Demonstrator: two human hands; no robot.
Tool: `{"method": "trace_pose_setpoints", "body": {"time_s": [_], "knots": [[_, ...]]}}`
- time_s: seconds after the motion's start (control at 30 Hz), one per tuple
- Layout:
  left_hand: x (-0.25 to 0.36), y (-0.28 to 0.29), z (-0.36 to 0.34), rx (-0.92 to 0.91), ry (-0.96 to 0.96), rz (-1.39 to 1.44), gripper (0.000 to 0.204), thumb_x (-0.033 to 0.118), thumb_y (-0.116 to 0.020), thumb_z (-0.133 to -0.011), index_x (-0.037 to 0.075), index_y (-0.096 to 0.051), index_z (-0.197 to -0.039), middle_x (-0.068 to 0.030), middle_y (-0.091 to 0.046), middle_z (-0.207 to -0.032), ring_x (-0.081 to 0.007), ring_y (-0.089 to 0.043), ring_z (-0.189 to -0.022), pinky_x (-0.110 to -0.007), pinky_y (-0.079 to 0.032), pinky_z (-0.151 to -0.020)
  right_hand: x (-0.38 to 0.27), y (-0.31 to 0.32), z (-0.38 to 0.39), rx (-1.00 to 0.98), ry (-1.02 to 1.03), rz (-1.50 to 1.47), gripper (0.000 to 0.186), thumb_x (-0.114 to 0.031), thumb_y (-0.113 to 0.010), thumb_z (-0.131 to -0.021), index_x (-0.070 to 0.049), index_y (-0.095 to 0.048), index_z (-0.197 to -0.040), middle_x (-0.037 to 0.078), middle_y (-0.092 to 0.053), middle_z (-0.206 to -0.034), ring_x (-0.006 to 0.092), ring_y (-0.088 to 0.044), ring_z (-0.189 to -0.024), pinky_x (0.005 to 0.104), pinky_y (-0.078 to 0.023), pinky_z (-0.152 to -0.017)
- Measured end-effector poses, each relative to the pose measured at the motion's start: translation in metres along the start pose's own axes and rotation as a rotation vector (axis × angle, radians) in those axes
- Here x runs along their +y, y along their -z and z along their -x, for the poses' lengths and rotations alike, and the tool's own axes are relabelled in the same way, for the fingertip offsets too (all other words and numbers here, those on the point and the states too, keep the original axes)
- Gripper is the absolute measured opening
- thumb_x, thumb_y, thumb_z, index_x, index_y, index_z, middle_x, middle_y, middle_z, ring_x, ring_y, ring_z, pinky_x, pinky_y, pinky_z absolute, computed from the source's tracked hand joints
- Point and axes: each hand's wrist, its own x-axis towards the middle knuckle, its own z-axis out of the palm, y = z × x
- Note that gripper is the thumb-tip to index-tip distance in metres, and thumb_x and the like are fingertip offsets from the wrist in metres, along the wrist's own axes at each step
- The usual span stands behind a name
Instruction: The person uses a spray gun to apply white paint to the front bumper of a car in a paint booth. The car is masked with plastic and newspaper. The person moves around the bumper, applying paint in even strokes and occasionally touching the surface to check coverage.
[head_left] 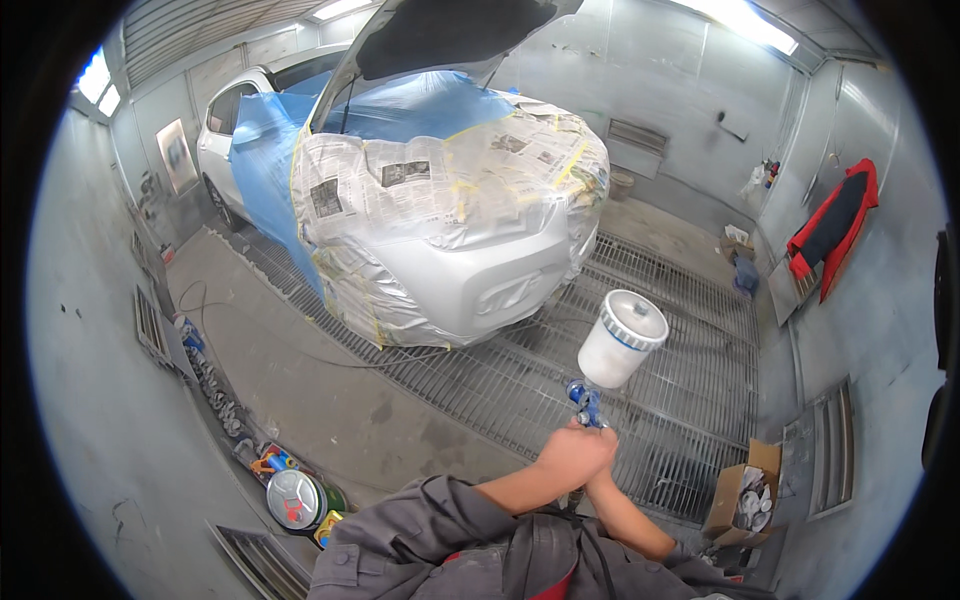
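Note:
In front of my body I hold a blue spray gun (588, 402) with a white paint cup (612, 350) upright on top. My left hand (574, 450) is closed at the gun's rear and covers most of the handle. Just below and to its right, my right hand (601, 482) is also closed about the handle, its fingers largely hidden behind the left. Ahead stands a light-coloured car with its hood raised. Newspaper sheets (400, 190) and blue film (262, 165) cover its front, while the smooth pale bumper (490, 278) is bare.
A hose (375, 364) lies across the floor before the car, near the metal floor grating (680, 400). Cans (294, 500) stand along the left wall. A cardboard box (727, 500) of crumpled waste sits at right. A red and dark jacket (838, 225) hangs on the right wall.

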Motion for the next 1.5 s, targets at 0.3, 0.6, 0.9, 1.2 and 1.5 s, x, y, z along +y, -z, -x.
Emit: {"method": "trace_pose_setpoints", "body": {"time_s": [0.3, 0.6, 0.9, 1.2, 1.5], "knots": [[-0.065, -0.038, 0.093, -0.274, 0.330, 0.739, 0.035, 0.038, -0.074, -0.094, 0.010, -0.069, -0.115, -0.0145, -0.070, -0.100, -0.0325, -0.069, -0.096, -0.041, -0.056, -0.082, -0.095, 0.045, -0.039, 0.113, -0.458, -0.464, 0.018, -0.019, -0.066, -0.103, -0.010, -0.065, -0.118, 0.004, -0.071, -0.092, 0.0112, -0.053, -0.052, 0.0277, -0.042, -0.044], [-0.099, -0.180, 0.141, -0.542, 0.061, 0.845, 0.045, 0.042, -0.077, -0.091, 0.012, -0.069, -0.122, -0.0151, -0.069, -0.113, -0.0367, -0.064, -0.114, -0.045, -0.053, -0.096, -0.185, 0.068, -0.050, 0.160, -0.390, -0.774, 0.035, -0.026, -0.062, -0.106, -0.010, -0.057, -0.137, 0.005, -0.067, -0.104, 0.0121, -0.054, -0.060, 0.0283, -0.046, -0.052], [-0.183, -0.204, 0.298, -0.586, 0.302, 0.422, 0.035, 0.046, -0.067, -0.095, 0.011, -0.068, -0.102, -0.0147, -0.071, -0.107, -0.0391, -0.067, -0.104, -0.052, -0.054, -0.084, -0.144, 0.118, -0.011, 0.342, -0.300, -0.244, 0.016, -0.015, -0.064, -0.103, -0.004, -0.065, -0.114, 0.006, -0.071, -0.090, 0.0098, -0.052, -0.049, 0.0262, -0.041, -0.043], [-0.170, -0.183, 0.435, -0.707, 0.526, 0.593, 0.029, 0.036, -0.063, -0.092, 0.009, -0.065, -0.103, -0.0233, -0.072, -0.100, -0.0460, -0.068, -0.098, -0.055, -0.053, -0.081, -0.128, 0.063, 0.078, 0.030, -0.528, -0.196, 0.016, -0.014, -0.072, -0.097, 0.000, -0.072, -0.091, 0.005, -0.072, -0.078, 0.0092, -0.056, -0.050, 0.0256, -0.043, -0.044], [-0.173, -0.163, 0.454, -0.679, 0.683, 0.438, 0.032, 0.039, -0.058, -0.094, 0.010, -0.065, -0.106, -0.0231, -0.072, -0.098, -0.0454, -0.069, -0.097, -0.055, -0.053, -0.077, -0.134, 0.041, 0.078, -0.072, -0.477, -0.280, 0.018, -0.018, -0.070, -0.100, 0.000, -0.073, -0.099, 0.005, -0.071, -0.080, 0.0090, -0.057, -0.054, 0.0249, -0.044, -0.047]]}}
